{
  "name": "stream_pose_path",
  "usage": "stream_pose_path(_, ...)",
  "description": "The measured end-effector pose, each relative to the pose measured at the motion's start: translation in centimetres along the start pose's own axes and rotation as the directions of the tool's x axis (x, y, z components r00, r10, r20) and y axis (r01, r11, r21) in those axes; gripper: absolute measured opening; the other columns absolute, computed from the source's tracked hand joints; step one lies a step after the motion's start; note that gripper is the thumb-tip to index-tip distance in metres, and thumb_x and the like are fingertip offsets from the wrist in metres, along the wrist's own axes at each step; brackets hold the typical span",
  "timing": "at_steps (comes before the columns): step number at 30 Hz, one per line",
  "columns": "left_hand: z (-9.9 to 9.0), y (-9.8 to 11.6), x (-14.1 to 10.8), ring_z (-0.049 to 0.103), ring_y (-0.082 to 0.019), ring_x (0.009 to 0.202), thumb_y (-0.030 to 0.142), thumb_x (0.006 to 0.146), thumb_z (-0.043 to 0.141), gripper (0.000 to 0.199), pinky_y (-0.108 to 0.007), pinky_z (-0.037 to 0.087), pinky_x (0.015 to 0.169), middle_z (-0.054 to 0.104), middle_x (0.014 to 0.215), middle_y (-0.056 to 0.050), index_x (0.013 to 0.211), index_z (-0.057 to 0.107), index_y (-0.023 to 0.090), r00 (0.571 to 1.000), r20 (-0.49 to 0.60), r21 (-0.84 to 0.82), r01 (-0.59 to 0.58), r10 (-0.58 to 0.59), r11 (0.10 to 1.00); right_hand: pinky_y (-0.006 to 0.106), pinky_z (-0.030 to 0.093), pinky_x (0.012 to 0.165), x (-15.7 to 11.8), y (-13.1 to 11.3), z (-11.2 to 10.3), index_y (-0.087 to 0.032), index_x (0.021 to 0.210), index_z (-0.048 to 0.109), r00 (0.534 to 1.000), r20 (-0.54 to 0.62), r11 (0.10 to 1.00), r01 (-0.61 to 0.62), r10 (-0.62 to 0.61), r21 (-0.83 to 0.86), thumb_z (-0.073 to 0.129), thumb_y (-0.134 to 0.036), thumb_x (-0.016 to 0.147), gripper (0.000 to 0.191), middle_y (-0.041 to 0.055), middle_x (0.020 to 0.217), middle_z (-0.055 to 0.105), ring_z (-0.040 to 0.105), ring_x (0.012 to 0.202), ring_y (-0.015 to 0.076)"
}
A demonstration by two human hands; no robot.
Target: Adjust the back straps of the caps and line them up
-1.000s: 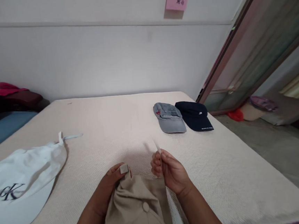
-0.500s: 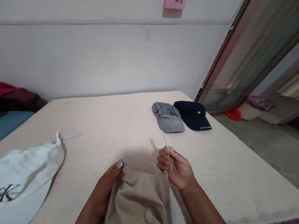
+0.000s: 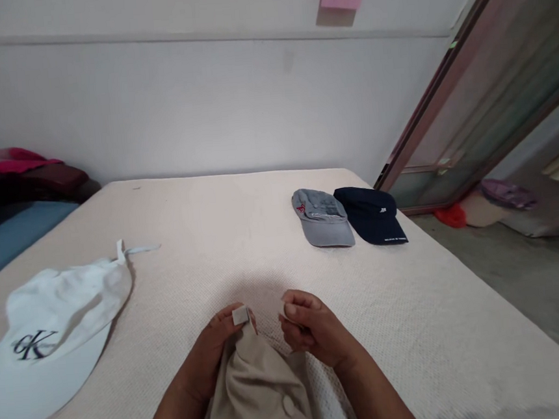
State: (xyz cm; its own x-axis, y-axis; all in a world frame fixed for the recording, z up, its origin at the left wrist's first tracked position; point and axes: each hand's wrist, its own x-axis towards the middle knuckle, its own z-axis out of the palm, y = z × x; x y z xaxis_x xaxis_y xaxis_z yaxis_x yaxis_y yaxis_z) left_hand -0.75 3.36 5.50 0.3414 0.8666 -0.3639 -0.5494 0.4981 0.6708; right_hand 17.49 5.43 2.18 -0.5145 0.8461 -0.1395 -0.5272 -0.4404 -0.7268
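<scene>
A beige cap (image 3: 263, 387) with a fabric button on its crown is at the bottom middle, its lower part cut off by the frame. My left hand (image 3: 213, 349) is closed on the cap's left edge, beside a small metal buckle (image 3: 240, 315). Just right of it, my right hand (image 3: 314, 327) pinches the end of the cap's strap; most of the strap is hidden by the fingers. To the left lies a white cap (image 3: 73, 312) with dark lettering, its strap sticking out at the back.
A grey cap (image 3: 323, 217) and a navy cap (image 3: 370, 214) lie side by side toward the far right of the cream-covered surface (image 3: 222, 221). Behind stands a white wall (image 3: 177, 107). Dark red and pink items (image 3: 26, 170) are piled beyond the left edge.
My right hand has moved left and down, closer to the buckle, and the strap end that stuck up is now within the fingers. The view has shifted slightly left.
</scene>
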Motion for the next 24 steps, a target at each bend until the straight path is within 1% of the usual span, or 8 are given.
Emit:
stream_pose_path(3, -0.5, -0.3, 0.2, 0.057, -0.016, 0.064, 0.023, 0.072, 0.067, 0.010, -0.025, 0.043, 0.062, 0.064, 0.069, -0.003, 0.072, 0.062, 0.015, 1.000, -0.007, 0.013, -0.002, 0.002, 1.000, 0.018, 0.018, 0.037, 0.2, 0.3, 0.0, -0.016, 0.064, 0.051, 1.000, -0.020, 0.995, -0.009, 0.007, -0.101, 0.068, -0.028, 0.075, 0.023, -0.0059, 0.048, 0.046, 0.029, 0.037, 0.0030)
stream_pose_path(6, -0.8, -0.4, 0.3, 0.057, -0.016, 0.062, 0.024, 0.070, 0.069, 0.012, -0.026, 0.044, 0.061, 0.064, 0.067, -0.003, 0.070, 0.061, 0.015, 0.999, -0.045, 0.041, -0.015, 0.017, 0.999, 0.018, 0.021, 0.039, 0.3, 0.4, -0.2, -0.015, 0.064, 0.053, 0.999, -0.032, 0.983, -0.013, 0.007, -0.182, 0.066, -0.028, 0.076, 0.022, -0.0046, 0.049, 0.048, 0.033, 0.039, 0.0038)
stream_pose_path(9, -1.0, -0.5, 0.3, 0.058, -0.017, 0.060, 0.023, 0.068, 0.070, 0.012, -0.027, 0.044, 0.060, 0.064, 0.065, -0.002, 0.070, 0.061, 0.015, 0.998, -0.067, 0.065, -0.013, 0.018, 0.998, 0.019, 0.021, 0.040, 0.3, 0.4, -0.4, -0.015, 0.064, 0.054, 1.000, -0.026, 0.977, -0.018, 0.013, -0.213, 0.066, -0.030, 0.076, 0.023, -0.0042, 0.050, 0.049, 0.034, 0.039, 0.0039)
stream_pose_path(12, -1.2, -0.6, 0.4, 0.059, -0.018, 0.062, 0.023, 0.066, 0.072, 0.013, -0.028, 0.045, 0.063, 0.066, 0.067, -0.003, 0.071, 0.062, 0.016, 0.991, -0.136, 0.073, -0.007, 0.017, 0.997, 0.019, 0.021, 0.040, 0.3, 0.4, -0.5, -0.015, 0.064, 0.054, 1.000, -0.014, 0.974, -0.019, 0.016, -0.224, 0.065, -0.029, 0.076, 0.022, -0.0046, 0.050, 0.049, 0.033, 0.039, 0.0040)
stream_pose_path(14, -1.3, -0.7, 0.5, 0.060, -0.018, 0.063, 0.023, 0.065, 0.072, 0.013, -0.028, 0.045, 0.063, 0.066, 0.068, -0.003, 0.071, 0.063, 0.016, 0.987, -0.159, 0.076, 0.003, 0.009, 0.997, 0.019, 0.022, 0.041, 0.2, 0.4, -0.5, -0.015, 0.065, 0.055, 1.000, -0.002, 0.968, -0.020, 0.020, -0.251, 0.064, -0.028, 0.078, 0.020, -0.0043, 0.050, 0.049, 0.034, 0.040, 0.0046)
stream_pose_path(19, -1.5, -0.7, 0.5, 0.057, -0.015, 0.060, 0.022, 0.068, 0.070, 0.012, -0.025, 0.042, 0.060, 0.064, 0.063, -0.002, 0.068, 0.060, 0.015, 0.999, -0.040, 0.069, 0.024, -0.021, 0.997, 0.020, 0.029, 0.046, 0.0, -0.1, -0.6, -0.013, 0.074, 0.060, 0.998, 0.058, 0.937, -0.010, 0.032, -0.349, 0.062, -0.029, 0.081, 0.017, -0.0006, 0.060, 0.055, 0.042, 0.048, 0.0066)
stream_pose_path(20, -1.5, -0.7, 0.5, 0.057, -0.015, 0.060, 0.022, 0.069, 0.070, 0.012, -0.025, 0.042, 0.059, 0.063, 0.063, -0.002, 0.069, 0.060, 0.015, 0.999, -0.030, 0.068, 0.030, -0.028, 0.997, 0.021, 0.030, 0.047, 0.0, -0.2, -0.6, -0.013, 0.075, 0.061, 0.997, 0.067, 0.930, -0.007, 0.033, -0.368, 0.062, -0.030, 0.081, 0.018, 0.0000, 0.062, 0.056, 0.043, 0.049, 0.0069)
stream_pose_path(24, -1.7, -0.9, 0.5, 0.056, -0.014, 0.060, 0.021, 0.069, 0.070, 0.011, -0.024, 0.042, 0.060, 0.063, 0.064, -0.002, 0.072, 0.062, 0.014, 0.997, -0.067, 0.065, 0.036, -0.032, 0.997, 0.021, 0.030, 0.049, 0.0, -0.5, -0.8, -0.012, 0.077, 0.062, 0.997, 0.083, 0.907, 0.029, 0.007, -0.420, 0.063, -0.035, 0.081, 0.023, -0.0002, 0.063, 0.055, 0.043, 0.051, 0.0068)
